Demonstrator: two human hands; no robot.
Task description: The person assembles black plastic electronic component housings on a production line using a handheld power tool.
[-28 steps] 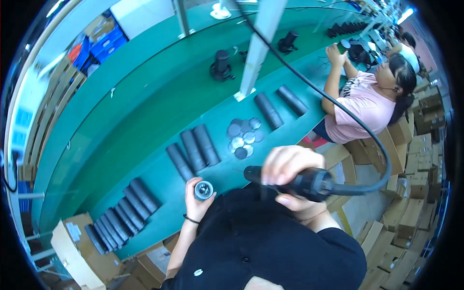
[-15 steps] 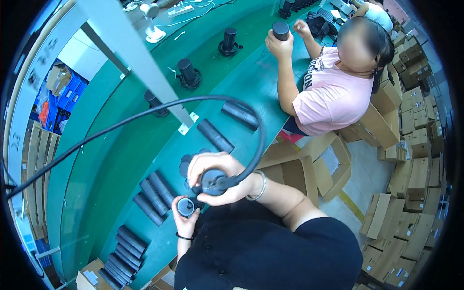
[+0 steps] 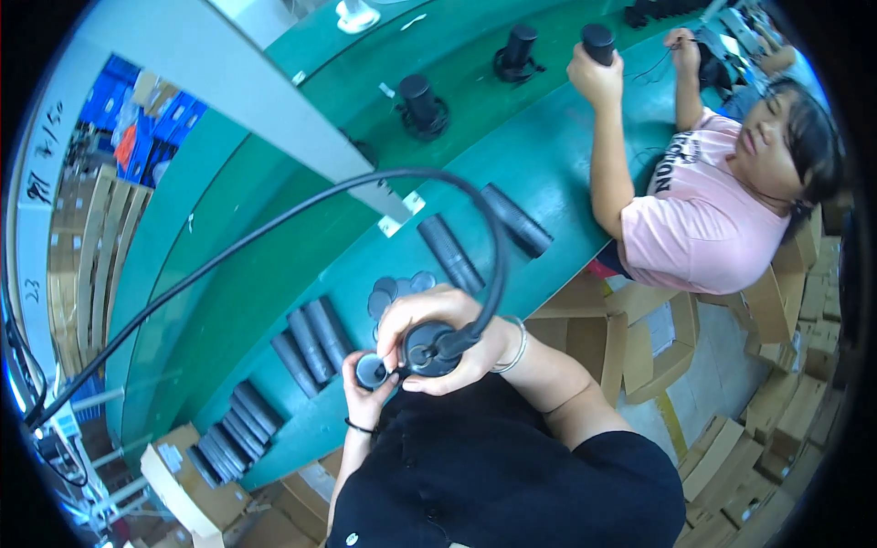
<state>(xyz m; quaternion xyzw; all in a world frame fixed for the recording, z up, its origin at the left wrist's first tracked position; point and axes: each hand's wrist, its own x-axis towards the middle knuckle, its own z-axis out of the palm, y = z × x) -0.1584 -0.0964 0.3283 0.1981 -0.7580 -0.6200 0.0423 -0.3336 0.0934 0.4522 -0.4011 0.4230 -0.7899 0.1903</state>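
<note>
My right hand [image 3: 480, 342] is wrapped round a black corded electric screwdriver [image 3: 427, 352], seen from its cable end; its tip is hidden. The thick black cable [image 3: 274, 219] arches up from it and runs off to the left. My left hand [image 3: 361, 395] grips a black cylinder [image 3: 371, 371], its round pale grey end facing up. The cylinder is right beside the screwdriver, and my right fingers reach its edge; whether the tip touches it I cannot tell. Several dark discs [image 3: 384, 290] lie on the green bench just beyond my right hand.
Black tubes [image 3: 311, 340] lie in groups on the green bench [image 3: 338, 251]. Black cylinders with coiled cords [image 3: 422, 108] stand farther back. A white metal post [image 3: 301, 119] rises from the bench. At right a co-worker [image 3: 703, 219] holds a black cylinder; open cartons [image 3: 658, 342] stand below.
The head view has swung, so the bench and co-worker sit farther right. The cylinder in my left hand has tilted slightly. Both hands keep their holds, close together.
</note>
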